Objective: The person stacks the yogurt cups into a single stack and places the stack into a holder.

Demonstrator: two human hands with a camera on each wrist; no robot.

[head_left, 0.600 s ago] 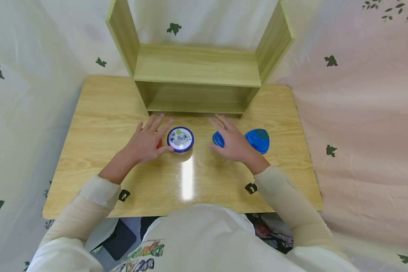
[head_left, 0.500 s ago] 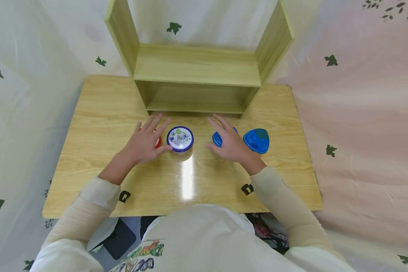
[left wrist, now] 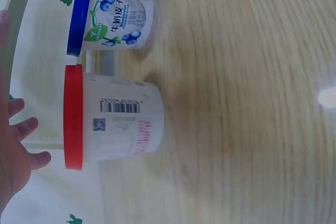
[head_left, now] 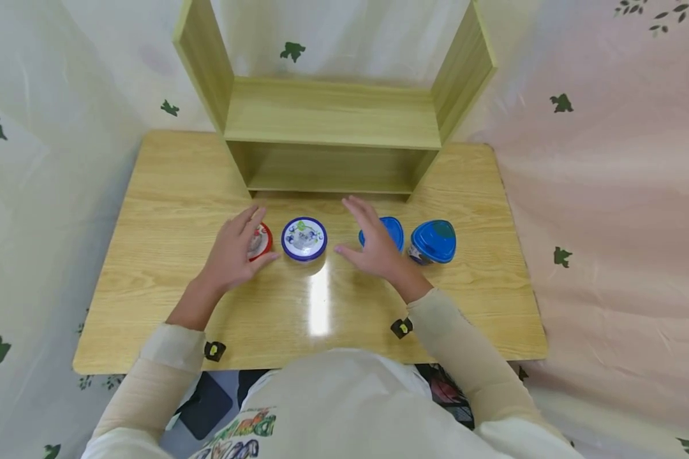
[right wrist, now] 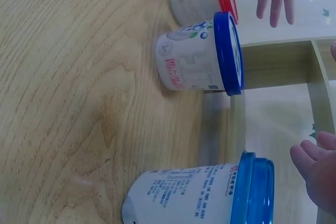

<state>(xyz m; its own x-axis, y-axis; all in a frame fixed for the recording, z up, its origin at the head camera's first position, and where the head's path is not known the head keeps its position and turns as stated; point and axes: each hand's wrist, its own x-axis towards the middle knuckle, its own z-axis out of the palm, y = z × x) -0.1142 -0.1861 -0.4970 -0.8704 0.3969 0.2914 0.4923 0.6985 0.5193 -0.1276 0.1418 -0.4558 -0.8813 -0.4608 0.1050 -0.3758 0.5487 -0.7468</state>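
Note:
Above the red-lidded tub (head_left: 261, 241) my left hand (head_left: 232, 250) hovers with extended fingers, partly covering its lid. In the left wrist view a gap shows between that hand (left wrist: 16, 156) and the white tub with the red lid (left wrist: 118, 116). Beside it stands a yogurt tub with a dark blue lid and printed blueberries (head_left: 304, 239). My right hand (head_left: 374, 247), fingers spread and holding nothing, is over a blue-lidded tub (head_left: 393, 231), hiding part of it. Farther right is another blue-lidded tub (head_left: 434, 241). All tubs stand upright.
A light wooden shelf unit (head_left: 333, 115) stands at the back of the wooden table (head_left: 172, 185), behind the row of tubs. Patterned sheeting (head_left: 597, 191) hangs around the table. The person's body is at the front edge.
My right hand has shifted left, uncovering more of the blue-lidded tub under it. My left hand has drawn slightly left and back, and more of the red lid shows. The tubs stay put.

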